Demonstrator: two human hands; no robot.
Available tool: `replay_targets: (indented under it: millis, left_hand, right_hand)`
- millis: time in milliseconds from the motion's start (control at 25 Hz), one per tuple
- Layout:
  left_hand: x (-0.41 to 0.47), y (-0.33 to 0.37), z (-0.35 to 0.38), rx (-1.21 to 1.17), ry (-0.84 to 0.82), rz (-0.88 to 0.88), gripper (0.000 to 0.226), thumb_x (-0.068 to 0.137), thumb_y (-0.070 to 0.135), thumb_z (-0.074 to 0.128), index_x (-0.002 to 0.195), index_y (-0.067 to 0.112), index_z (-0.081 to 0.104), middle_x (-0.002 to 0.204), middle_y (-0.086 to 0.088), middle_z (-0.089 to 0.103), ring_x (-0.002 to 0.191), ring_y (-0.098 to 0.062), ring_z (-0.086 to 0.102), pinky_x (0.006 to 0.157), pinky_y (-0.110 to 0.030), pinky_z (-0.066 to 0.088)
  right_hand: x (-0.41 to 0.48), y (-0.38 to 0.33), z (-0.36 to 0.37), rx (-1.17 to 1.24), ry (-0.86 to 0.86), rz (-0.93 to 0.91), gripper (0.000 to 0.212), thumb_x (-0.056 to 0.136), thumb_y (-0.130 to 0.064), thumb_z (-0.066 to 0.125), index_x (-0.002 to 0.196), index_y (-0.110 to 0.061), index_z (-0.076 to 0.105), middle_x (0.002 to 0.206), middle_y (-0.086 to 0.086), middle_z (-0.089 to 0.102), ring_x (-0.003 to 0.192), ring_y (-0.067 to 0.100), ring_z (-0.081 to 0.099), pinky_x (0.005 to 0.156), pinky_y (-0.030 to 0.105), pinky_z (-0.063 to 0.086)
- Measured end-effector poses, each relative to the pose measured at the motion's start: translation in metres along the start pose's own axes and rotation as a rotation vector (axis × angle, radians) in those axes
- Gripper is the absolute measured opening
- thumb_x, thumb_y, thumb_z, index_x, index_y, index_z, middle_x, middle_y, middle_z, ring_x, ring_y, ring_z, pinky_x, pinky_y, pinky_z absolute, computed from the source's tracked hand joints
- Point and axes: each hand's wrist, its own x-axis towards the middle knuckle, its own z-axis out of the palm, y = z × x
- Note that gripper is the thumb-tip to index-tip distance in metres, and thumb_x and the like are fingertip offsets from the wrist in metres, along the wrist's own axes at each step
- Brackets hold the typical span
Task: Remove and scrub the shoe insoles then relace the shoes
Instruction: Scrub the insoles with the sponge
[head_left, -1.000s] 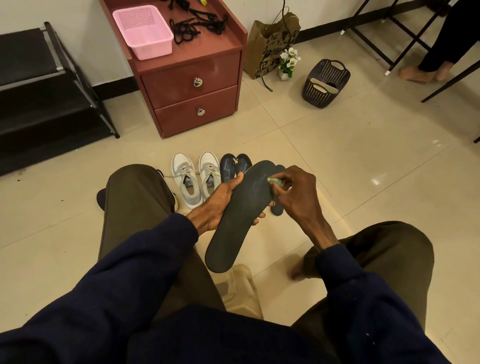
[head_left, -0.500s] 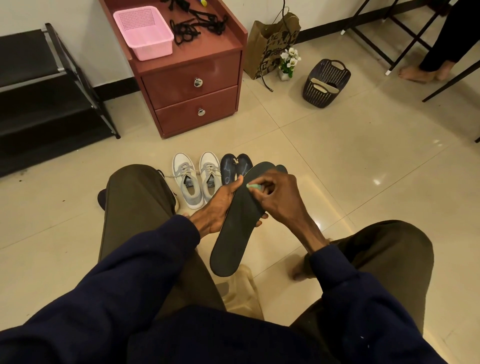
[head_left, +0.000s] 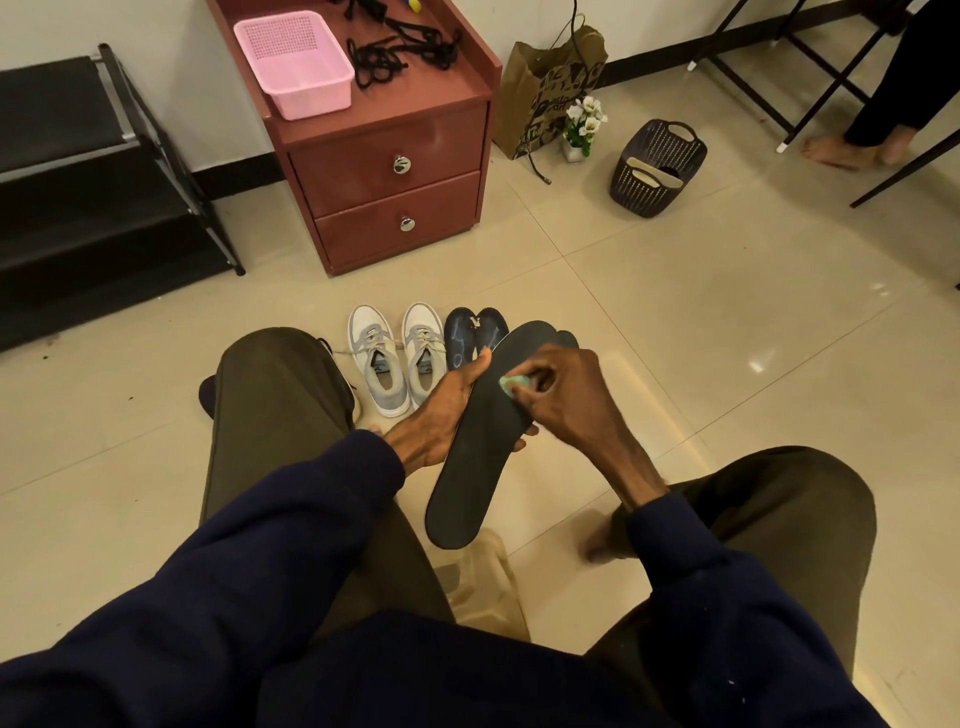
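A seated person in dark blue sleeves and olive trousers works over a pale tiled floor (head_left: 675, 312), seen from the head camera. The left hand (head_left: 441, 415) holds a long black shoe insole (head_left: 478, 467) from below, its grip closed round the middle, with the thumb on the near edge and fingertips showing at the far edge. The insole is tilted, toe end away and heel end low between the knees. The right hand (head_left: 566, 400) has its grip pinched on a small pale-green scrubbing piece (head_left: 511, 383), pressed to the insole's upper face near the toe. On the floor just beyond stands a pair of grey-and-white laced sneakers (head_left: 395, 364), and beside them lie two dark blue insoles (head_left: 470, 335). Farther back, a reddish-brown two-drawer cabinet (head_left: 389, 171) carries a pink plastic basket (head_left: 293, 62) and loose black laces (head_left: 400, 52) on its top surface. A brown paper bag (head_left: 550, 88), a small pot of white flowers (head_left: 584, 124) and a dark woven basket (head_left: 657, 166) stand to its right, and a black shoe rack (head_left: 78, 182) to its left.
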Motion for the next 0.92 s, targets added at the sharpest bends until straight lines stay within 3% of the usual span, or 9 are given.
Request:
replay_targets:
  millis: [80,200,320,480,680,720,920]
  left_hand:
    - [-0.002,0.003,0.003,-0.001,-0.020,-0.006,0.075,0.101,0.066,0.042,0.140,0.005,0.059,0.129,-0.028,0.062,0.095,-0.039,0.066,0.081,-0.046,0.056]
    - [-0.003,0.002,0.005,0.042,-0.072,-0.013,0.078,0.101,0.068,0.036,0.143,0.005,0.056,0.143,-0.028,0.055,0.099,-0.036,0.063,0.082,-0.044,0.056]
    - [-0.001,0.000,0.004,0.114,-0.070,-0.045,0.080,0.100,0.070,0.039,0.144,0.005,0.055,0.143,-0.030,0.054,0.104,-0.039,0.065,0.083,-0.046,0.058]
    - [-0.002,-0.002,0.007,0.206,-0.022,-0.056,0.074,0.101,0.067,0.038,0.138,0.006,0.059,0.129,-0.030,0.065,0.102,-0.041,0.068,0.080,-0.046,0.061]
    - [-0.006,-0.002,0.009,0.156,0.057,-0.021,0.070,0.104,0.064,0.033,0.139,0.009,0.058,0.119,-0.027,0.069,0.094,-0.039,0.071,0.076,-0.045,0.061]
    - [-0.005,-0.001,0.009,0.144,0.051,-0.017,0.070,0.104,0.064,0.033,0.139,0.008,0.058,0.120,-0.028,0.068,0.093,-0.038,0.071,0.076,-0.045,0.060]
    - [-0.002,-0.002,0.009,0.126,-0.030,-0.022,0.071,0.104,0.055,0.032,0.143,0.000,0.054,0.136,-0.037,0.055,0.101,-0.041,0.063,0.085,-0.046,0.053]
  right_hand:
    - [0.005,0.013,-0.009,-0.077,0.181,0.049,0.008,0.086,-0.018,0.079,0.091,-0.013,0.081,0.084,-0.002,0.070,0.070,0.006,0.062,0.062,0.009,0.046]
    - [0.004,0.025,-0.010,-0.051,0.389,0.139,0.007,0.088,-0.016,0.075,0.093,-0.013,0.079,0.089,-0.001,0.071,0.078,0.008,0.062,0.070,0.023,0.055]
    - [0.005,0.021,-0.003,0.062,0.514,0.186,0.011,0.089,-0.020,0.076,0.098,-0.013,0.076,0.092,-0.003,0.071,0.080,0.004,0.064,0.071,0.013,0.053]
    - [0.004,0.014,0.003,0.089,0.476,0.176,0.010,0.089,-0.020,0.077,0.097,-0.015,0.076,0.094,-0.004,0.072,0.081,0.000,0.065,0.073,0.012,0.054]
    - [-0.001,-0.005,0.000,0.120,0.012,-0.033,0.008,0.084,-0.015,0.082,0.092,-0.014,0.080,0.086,-0.003,0.071,0.075,0.004,0.065,0.064,0.011,0.047]
    - [0.001,-0.005,-0.003,0.102,-0.002,-0.033,0.009,0.084,-0.016,0.083,0.092,-0.014,0.080,0.086,-0.003,0.072,0.074,0.002,0.064,0.063,0.010,0.046]
    - [0.007,0.020,-0.011,0.068,0.393,0.152,0.009,0.088,-0.021,0.079,0.094,-0.016,0.077,0.090,-0.005,0.072,0.080,0.005,0.066,0.071,0.022,0.057]
